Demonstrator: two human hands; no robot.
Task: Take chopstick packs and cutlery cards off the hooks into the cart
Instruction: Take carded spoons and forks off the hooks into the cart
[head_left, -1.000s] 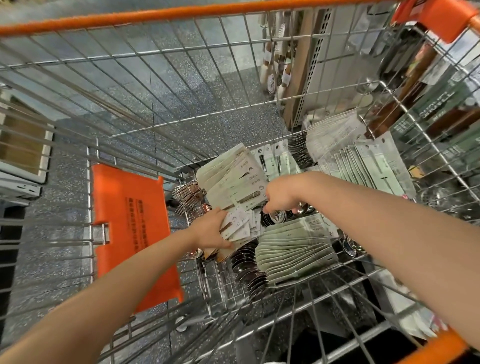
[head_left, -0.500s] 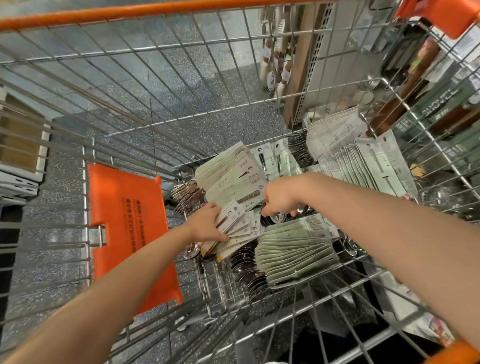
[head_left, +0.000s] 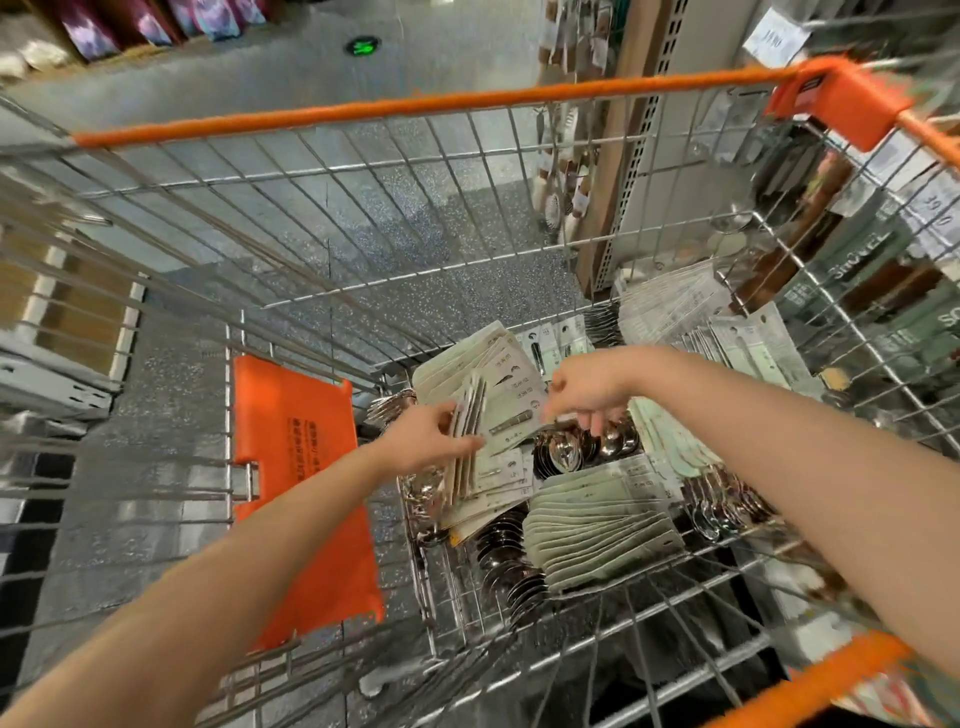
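Head view, looking down into a wire shopping cart (head_left: 467, 218) with orange rim trim. Both arms reach in over the near edge.

Left hand (head_left: 421, 434): fingers (head_left: 467, 444) curled round a small sheaf of cutlery cards (head_left: 467, 441), held edge-up so the cards stand nearly on end; thumb on the far face, fingertips on the near face. The lower ends of the sheaf run down into a loose pile of flat cards just below the fingers.

Right hand (head_left: 587, 387): fingers hang down, loosely curled, just right of the left hand's sheaf. Tips sit at the corner of a pale green card stack (head_left: 498, 384) fanned out beyond the left fingers. Cannot tell whether they pinch that card or only touch it; the hand is blurred.

Below the right fingers: a cluster of shiny spoon bowls (head_left: 587, 447). Nearer still, toward the wrists, a second fanned stack of green cards (head_left: 597, 535) lying on the cart floor, with more spoon bowls (head_left: 509, 566) left of it.

Beyond the right forearm: long narrow chopstick packs (head_left: 748, 353) leaning against the cart's right wall, and white-backed packs (head_left: 670, 301) further back.

Left of the left forearm: the orange child-seat flap (head_left: 301, 467), lying flat against the cart's wall, printed text on it.

Outside the cart: speckled grey floor (head_left: 363, 156), hung kitchen tools on a shelf upright beyond the far rim.
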